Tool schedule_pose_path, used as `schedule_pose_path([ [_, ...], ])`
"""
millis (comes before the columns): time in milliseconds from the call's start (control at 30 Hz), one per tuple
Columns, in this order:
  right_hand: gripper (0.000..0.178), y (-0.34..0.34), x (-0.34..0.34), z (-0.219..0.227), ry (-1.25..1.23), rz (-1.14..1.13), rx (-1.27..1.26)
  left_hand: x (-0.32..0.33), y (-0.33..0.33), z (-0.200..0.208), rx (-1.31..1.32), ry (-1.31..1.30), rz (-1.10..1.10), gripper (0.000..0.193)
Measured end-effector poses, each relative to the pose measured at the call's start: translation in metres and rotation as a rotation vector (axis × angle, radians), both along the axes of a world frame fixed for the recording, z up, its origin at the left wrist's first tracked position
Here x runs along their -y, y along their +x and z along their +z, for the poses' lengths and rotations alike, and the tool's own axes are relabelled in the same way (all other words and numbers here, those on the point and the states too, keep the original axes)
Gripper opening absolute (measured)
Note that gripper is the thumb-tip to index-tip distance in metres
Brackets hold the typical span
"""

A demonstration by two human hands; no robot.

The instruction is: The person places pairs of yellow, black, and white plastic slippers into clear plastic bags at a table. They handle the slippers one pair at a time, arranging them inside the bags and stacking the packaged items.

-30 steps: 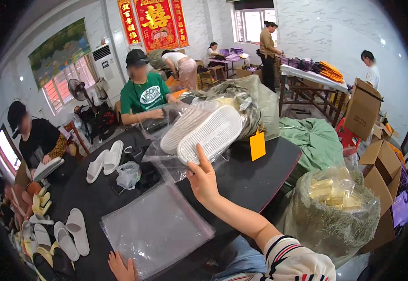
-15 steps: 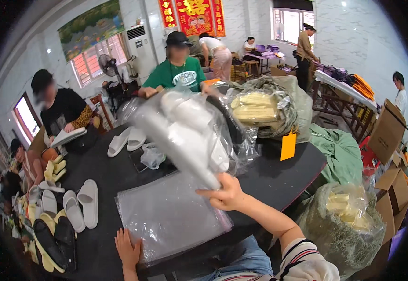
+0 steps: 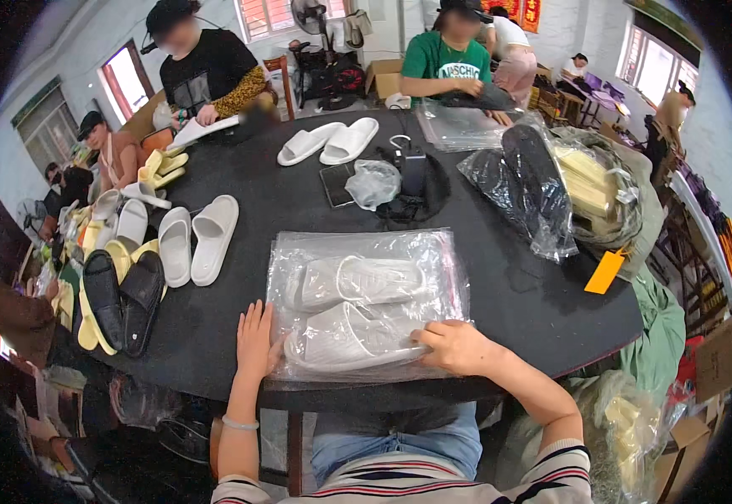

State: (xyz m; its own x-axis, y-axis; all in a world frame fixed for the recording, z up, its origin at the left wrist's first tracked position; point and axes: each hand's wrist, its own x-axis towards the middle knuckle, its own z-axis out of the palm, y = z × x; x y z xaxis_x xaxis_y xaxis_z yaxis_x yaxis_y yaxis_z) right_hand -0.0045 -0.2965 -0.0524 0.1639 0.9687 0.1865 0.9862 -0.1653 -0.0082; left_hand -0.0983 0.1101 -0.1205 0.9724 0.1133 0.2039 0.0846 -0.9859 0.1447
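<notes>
A pair of white slippers [image 3: 358,336] in a clear plastic bag lies on a stack of flat clear bags [image 3: 452,252] in front of me. Both toes of the pair are partly seen through shiny film. My right hand [image 3: 457,346] pinches the bagged pair at its near right end. At the left edge of the stack rests my left hand [image 3: 257,340], open, its fingers stretched out and its thumb against the plastic. A bracelet circles my left wrist.
On the black table [image 3: 299,197] are loose white slippers [image 3: 214,241], black slippers [image 3: 141,298] and a crumpled clear bag [image 3: 373,185]. Bagged black slippers [image 3: 530,185] lie at the right, beside a sack of yellow slippers [image 3: 588,181]. Two people work across the table.
The bagged white slippers have come down from mid-air onto the stack of bags, still in my right hand. My left hand stays at the stack's left edge. The view has shifted left.
</notes>
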Motion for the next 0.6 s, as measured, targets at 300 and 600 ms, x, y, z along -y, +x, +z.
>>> schedule_pose_path([
  [300,0.022,0.0,-0.017,0.014,0.05,-0.105,-0.053,-0.001,-0.002,0.002,0.031,-0.061,-0.02,0.087],
  [600,0.023,0.021,-0.019,0.016,0.058,0.162,-0.612,-0.013,-0.001,-0.009,0.187,-0.218,-0.132,0.065],
])
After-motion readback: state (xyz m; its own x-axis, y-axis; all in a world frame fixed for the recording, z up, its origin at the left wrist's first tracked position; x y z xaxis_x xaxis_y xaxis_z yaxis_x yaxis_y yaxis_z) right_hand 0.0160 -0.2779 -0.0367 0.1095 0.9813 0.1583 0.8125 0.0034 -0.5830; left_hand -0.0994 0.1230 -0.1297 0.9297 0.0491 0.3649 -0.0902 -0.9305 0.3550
